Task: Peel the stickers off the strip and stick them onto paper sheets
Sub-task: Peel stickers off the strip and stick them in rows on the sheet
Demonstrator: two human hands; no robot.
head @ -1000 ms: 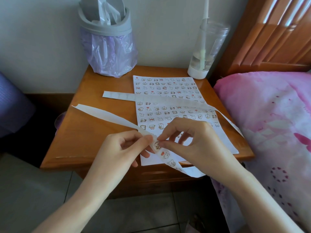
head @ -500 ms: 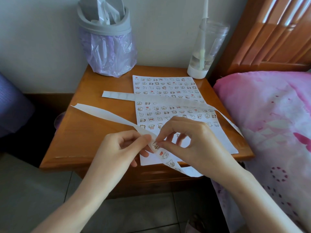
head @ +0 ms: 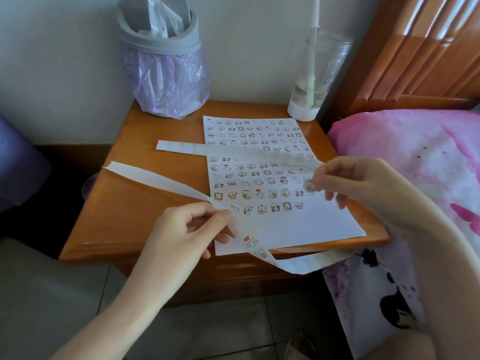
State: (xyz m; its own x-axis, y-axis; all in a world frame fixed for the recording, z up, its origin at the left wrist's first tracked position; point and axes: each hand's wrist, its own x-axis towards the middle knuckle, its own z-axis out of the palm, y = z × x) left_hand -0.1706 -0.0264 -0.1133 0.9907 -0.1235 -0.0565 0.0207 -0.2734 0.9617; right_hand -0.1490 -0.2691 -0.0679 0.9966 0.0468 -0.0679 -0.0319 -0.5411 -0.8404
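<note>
The step in hand looks like the carry from peeling to sticking. One sticker (head: 309, 186) is off the strip (head: 155, 178) and sits at the tips of the right hand (head: 358, 183), whose fingers (head: 322, 181) curl in and appear to pinch it by an edge, though that hand is blurred. It hangs just above the paper sheet (head: 298, 224), near the right end of the rows already filled.

The left hand (head: 181, 229) grips the strip between thumb and fingers (head: 220, 214). The bare backing runs up and away to the left of them over the worktop (head: 145, 203). Two unpeeled stickers (head: 252, 241) lie just below and to the right of them, where the strip droops off the front edge.

The next move probably calls for lowering the sticker into the next free spot in a row and pressing it flat, without letting it fold onto a fingertip.
</note>
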